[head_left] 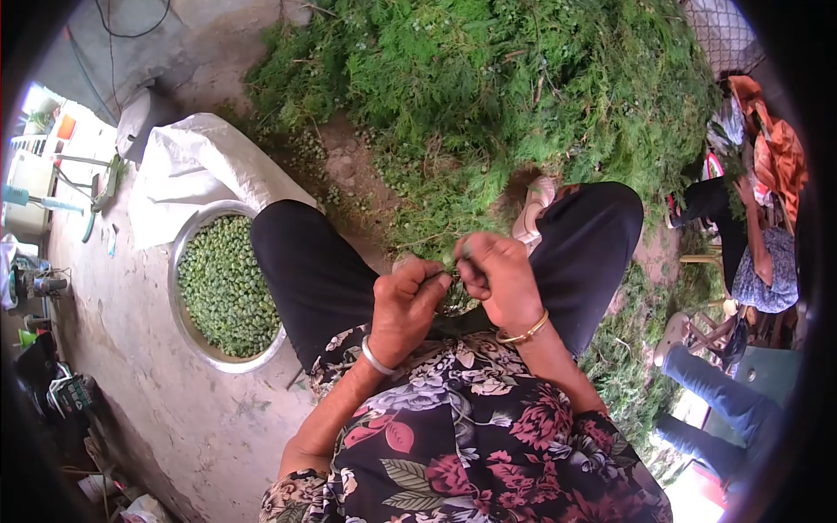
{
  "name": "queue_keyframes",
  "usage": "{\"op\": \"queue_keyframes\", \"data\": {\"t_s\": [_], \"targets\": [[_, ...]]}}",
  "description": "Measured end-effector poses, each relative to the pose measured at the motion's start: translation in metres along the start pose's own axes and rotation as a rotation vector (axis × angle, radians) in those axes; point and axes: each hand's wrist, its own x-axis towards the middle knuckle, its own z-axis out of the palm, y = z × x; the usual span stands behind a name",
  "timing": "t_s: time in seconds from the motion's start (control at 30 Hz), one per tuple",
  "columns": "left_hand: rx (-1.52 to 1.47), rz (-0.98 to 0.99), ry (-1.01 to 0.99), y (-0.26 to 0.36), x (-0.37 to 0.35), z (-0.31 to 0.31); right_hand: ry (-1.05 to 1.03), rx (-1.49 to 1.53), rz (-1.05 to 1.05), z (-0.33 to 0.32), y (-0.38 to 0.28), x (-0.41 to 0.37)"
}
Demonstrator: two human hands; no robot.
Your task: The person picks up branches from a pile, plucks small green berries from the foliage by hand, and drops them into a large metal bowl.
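Observation:
My left hand (405, 301), with a silver bangle at the wrist, is closed in a pinch above my lap. Close beside it my right hand (501, 279), wearing a gold bangle, has its fingers curled and pressed together. A bit of green sprig (449, 261) shows between the fingertips; its detail is too small to make out. Whatever sits inside the right fingers is hidden. To the left of my knee stands a round metal basin (181, 318) heaped with small green cones (228, 288).
A large pile of cut evergreen branches (488, 96) spreads in front of me and along my right side. A white sack (196, 161) lies behind the basin on the concrete floor (131, 349). At the right, other people sit, one in blue jeans (724, 397).

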Motion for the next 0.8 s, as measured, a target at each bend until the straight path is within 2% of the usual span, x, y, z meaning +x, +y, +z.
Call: {"op": "queue_keyframes", "data": {"t_s": [0.03, 0.1, 0.13, 0.27, 0.3, 0.33, 0.37, 0.43, 0.5, 0.57, 0.63, 0.67, 0.8], "targets": [[-0.031, -0.036, -0.002, 0.003, 0.000, -0.001, -0.052, 0.359, 0.106, -0.006, -0.004, 0.001], [-0.130, -0.078, -0.001, 0.003, 0.001, -0.003, -0.130, 0.576, 0.076, -0.025, -0.007, 0.008], [-0.228, -0.120, -0.001, 0.003, 0.001, -0.005, -0.081, 0.491, 0.053, -0.024, -0.014, 0.008], [-0.148, -0.079, 0.067, 0.002, 0.005, -0.004, 0.052, 0.333, 0.039, -0.011, -0.031, 0.000], [0.122, 0.167, 0.111, 0.004, 0.008, -0.005, 0.051, 0.334, 0.039, -0.011, -0.031, -0.001], [0.392, 0.412, 0.152, 0.006, 0.009, -0.006, 0.023, 0.197, -0.051, -0.011, -0.030, -0.003], [0.395, 0.410, 0.153, 0.004, 0.011, -0.007, -0.005, 0.060, -0.140, -0.009, -0.030, -0.005], [0.670, 0.621, 0.178, -0.001, 0.014, -0.009, 0.033, 0.008, -0.149, 0.000, -0.034, -0.009], [0.749, 0.633, 0.161, -0.003, 0.011, -0.009, 0.101, -0.454, -0.316, 0.009, -0.031, -0.010], [0.827, 0.645, 0.144, -0.004, 0.010, -0.008, 0.120, -0.548, -0.385, 0.011, -0.018, -0.004], [0.831, 0.663, 0.132, -0.006, 0.009, -0.007, 0.106, -0.820, -0.517, 0.009, -0.006, -0.002], [0.833, 0.661, 0.133, -0.005, 0.009, -0.007, 0.060, -0.900, -0.369, 0.006, -0.007, -0.005], [0.778, 0.653, 0.135, -0.006, 0.008, -0.006, 0.055, -0.876, -0.451, 0.006, 0.005, -0.004]]}}
